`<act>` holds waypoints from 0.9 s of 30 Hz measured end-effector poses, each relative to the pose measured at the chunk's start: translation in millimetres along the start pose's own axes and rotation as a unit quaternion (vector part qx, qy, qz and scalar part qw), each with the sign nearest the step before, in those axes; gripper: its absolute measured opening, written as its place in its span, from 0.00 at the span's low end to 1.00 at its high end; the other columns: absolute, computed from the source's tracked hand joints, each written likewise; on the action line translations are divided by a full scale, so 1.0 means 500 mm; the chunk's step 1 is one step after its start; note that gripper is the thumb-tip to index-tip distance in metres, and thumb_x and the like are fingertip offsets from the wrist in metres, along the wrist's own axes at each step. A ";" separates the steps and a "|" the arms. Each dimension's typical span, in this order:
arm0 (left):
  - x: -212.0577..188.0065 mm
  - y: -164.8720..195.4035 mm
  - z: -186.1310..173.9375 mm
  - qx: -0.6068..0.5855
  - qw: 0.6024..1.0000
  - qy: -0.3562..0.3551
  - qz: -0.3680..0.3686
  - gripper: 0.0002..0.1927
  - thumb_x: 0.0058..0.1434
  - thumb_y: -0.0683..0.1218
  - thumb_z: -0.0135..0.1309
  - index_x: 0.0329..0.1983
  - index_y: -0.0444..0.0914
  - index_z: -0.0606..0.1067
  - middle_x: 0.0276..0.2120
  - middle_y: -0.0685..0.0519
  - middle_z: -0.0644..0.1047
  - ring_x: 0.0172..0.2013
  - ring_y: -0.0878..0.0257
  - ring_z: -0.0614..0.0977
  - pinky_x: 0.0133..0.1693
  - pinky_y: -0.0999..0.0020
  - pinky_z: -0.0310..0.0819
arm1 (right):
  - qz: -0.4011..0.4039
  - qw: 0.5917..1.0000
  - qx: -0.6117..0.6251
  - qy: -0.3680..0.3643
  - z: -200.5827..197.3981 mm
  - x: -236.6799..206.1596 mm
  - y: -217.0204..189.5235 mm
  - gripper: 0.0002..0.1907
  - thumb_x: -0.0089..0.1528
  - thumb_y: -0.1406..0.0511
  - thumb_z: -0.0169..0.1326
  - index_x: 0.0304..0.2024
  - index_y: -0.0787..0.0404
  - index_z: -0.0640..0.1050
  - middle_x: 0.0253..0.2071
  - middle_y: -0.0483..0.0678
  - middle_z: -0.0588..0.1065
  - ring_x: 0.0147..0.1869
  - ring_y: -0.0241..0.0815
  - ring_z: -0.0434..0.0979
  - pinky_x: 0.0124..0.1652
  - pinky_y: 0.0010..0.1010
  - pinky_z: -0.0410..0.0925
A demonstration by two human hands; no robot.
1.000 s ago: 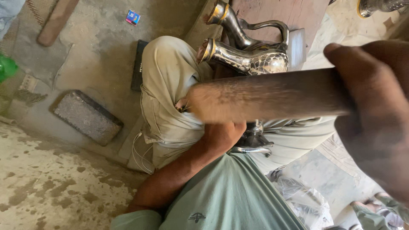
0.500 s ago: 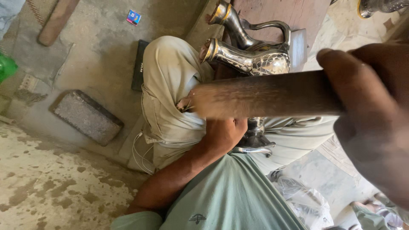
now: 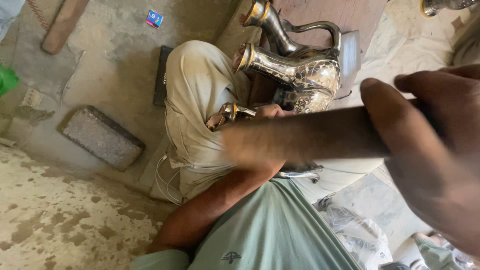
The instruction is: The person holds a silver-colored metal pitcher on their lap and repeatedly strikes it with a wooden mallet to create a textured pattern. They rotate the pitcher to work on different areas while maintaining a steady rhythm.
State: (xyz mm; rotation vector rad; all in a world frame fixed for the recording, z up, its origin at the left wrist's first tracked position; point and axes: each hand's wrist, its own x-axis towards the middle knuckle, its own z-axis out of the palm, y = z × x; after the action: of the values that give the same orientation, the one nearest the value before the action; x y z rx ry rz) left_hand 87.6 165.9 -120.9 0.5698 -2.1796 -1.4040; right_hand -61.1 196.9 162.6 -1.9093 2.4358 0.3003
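**Wooden stick gripped over an engraved metal jug**

Concrete floor [image 3: 60,220], stained and dusty, fills the left of the view. A green scrap [image 3: 7,80] shows at the far left edge, and a wooden baton [image 3: 64,24] lies at the upper left. A flat grey stone block [image 3: 100,137] rests on the ground further in, with a small blue and red packet [image 3: 154,18] above it near the top. A dark flat slab [image 3: 163,82] stands just beside the person's bent knee in beige trousers [image 3: 197,115], and a white cable [image 3: 165,180] loops beneath that leg.

Toward the middle, the left forearm runs up from a green shirt [image 3: 270,230] to the left hand [image 3: 267,112], which is mostly hidden behind the blurred stick; its fingers seem to press on a small brass-tipped metal piece [image 3: 231,111], though whether they are closed around it cannot be told. Just above and to the right lies the silver engraved jug [image 3: 305,75], tilted on its side across the lap with its brass-rimmed neck pointing left. A second metal jug [image 3: 272,22] with a curved handle lies behind it, touching or nearly touching.

At right, the right hand [image 3: 435,150] fills the frame close to the camera, fingers wrapped tight around a brown wooden stick [image 3: 310,137] that reaches left across the lap, below the jug, its far end smeared. Crumpled clear plastic [image 3: 357,232] lies at lower right.
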 end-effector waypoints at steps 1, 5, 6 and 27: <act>0.002 0.003 -0.006 -0.001 1.000 0.002 0.015 0.10 0.62 0.42 0.63 0.39 0.37 0.72 0.36 0.46 0.79 0.39 0.49 0.81 0.41 0.54 0.72 | 0.003 1.000 0.018 0.012 0.005 -0.007 0.003 0.21 0.61 0.71 0.60 0.57 0.72 0.77 0.39 0.62 0.76 0.39 0.56 0.78 0.41 0.43 0.72; 0.031 0.036 -0.046 -0.055 0.998 0.001 0.023 0.15 0.60 0.39 0.61 0.46 0.39 0.69 0.40 0.48 0.79 0.40 0.53 0.83 0.42 0.61 0.78 | 0.004 0.998 -0.016 0.057 0.020 -0.061 -0.006 0.23 0.61 0.75 0.62 0.59 0.72 0.74 0.46 0.67 0.76 0.44 0.58 0.78 0.42 0.41 0.71; 0.041 0.047 -0.053 -0.106 0.994 -0.005 -0.012 0.18 0.59 0.39 0.62 0.48 0.38 0.68 0.41 0.50 0.79 0.41 0.56 0.83 0.43 0.62 0.79 | 0.001 0.998 -0.009 0.059 0.025 -0.072 -0.004 0.24 0.61 0.75 0.62 0.59 0.72 0.73 0.46 0.67 0.75 0.43 0.58 0.78 0.41 0.41 0.71; 0.062 0.028 -0.061 0.054 0.992 -0.050 0.101 0.12 0.62 0.42 0.59 0.48 0.33 0.76 0.43 0.41 0.79 0.45 0.42 0.79 0.48 0.45 0.72 | 0.062 0.988 0.114 0.081 0.035 -0.034 0.024 0.27 0.63 0.81 0.59 0.63 0.72 0.68 0.45 0.65 0.76 0.42 0.56 0.79 0.38 0.37 0.70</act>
State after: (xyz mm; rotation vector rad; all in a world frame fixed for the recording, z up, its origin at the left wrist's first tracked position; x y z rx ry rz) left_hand 80.1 131.5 -91.6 0.3117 -2.3296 -1.2392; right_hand -70.3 219.0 149.7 -1.7535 2.5639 -0.1325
